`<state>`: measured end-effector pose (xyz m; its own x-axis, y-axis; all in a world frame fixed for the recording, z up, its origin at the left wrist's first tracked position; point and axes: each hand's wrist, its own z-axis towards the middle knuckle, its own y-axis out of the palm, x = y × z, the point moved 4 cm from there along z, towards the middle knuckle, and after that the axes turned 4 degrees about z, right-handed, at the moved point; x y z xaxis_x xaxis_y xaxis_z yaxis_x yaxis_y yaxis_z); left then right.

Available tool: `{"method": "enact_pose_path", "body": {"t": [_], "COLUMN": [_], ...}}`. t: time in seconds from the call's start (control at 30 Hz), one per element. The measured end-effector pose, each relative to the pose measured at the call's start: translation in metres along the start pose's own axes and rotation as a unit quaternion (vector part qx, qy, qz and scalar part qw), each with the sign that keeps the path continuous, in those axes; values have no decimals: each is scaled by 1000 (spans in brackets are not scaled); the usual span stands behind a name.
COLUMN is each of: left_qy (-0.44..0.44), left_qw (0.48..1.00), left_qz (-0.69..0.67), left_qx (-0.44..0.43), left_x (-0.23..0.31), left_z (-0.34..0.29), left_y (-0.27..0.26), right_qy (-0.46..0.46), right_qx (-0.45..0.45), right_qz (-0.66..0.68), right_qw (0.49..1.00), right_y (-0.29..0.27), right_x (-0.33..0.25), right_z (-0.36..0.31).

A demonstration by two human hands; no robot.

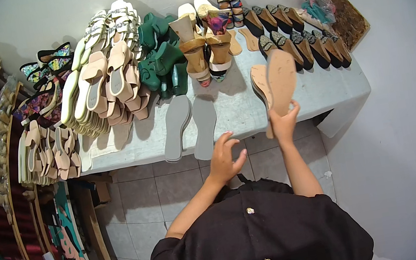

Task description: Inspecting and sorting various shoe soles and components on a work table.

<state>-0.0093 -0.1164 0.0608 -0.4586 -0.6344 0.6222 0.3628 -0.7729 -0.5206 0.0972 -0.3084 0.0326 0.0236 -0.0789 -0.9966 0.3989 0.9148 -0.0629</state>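
My right hand pinches the heel end of a tan insole and holds it tilted up over the table's front edge. Partly behind it lies another tan insole, its lower part hidden. My left hand is open, fingers curved and apart, with nothing in it. It is nearest the heel of a grey sole. To the left of that lies a second grey sole, which looks like a small stack. The heels of the grey soles reach the table's front edge.
The pale-covered table also bears stacked beige sandals, green heels, tall wedge sandals and rows of black shoes. A brown board leans at the right wall. Wooden racks stand at left.
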Motion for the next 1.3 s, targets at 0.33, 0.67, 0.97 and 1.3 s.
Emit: {"method": "enact_pose_path", "body": {"t": [0.33,0.67,0.97,1.3], "left_qy": [-107,-151,-174,-235], "left_qw": [984,978,969,955], "left_qz": [106,109,121,161], "left_qx": [92,98,126,81], "left_x": [-44,-59,-81,-120], "left_z": [-2,-11,-16,-28], "left_y": [-48,-60,-81,-112], "right_qy": [-19,9,17,-57], "right_qx": [-44,-78,-105,-21], "right_qz": [-315,-365,-418,-552], "right_qw": [948,928,902,831], "right_y": [7,18,22,34], "right_x": [-13,29,23,21], "right_z": [54,68,68,58]}}
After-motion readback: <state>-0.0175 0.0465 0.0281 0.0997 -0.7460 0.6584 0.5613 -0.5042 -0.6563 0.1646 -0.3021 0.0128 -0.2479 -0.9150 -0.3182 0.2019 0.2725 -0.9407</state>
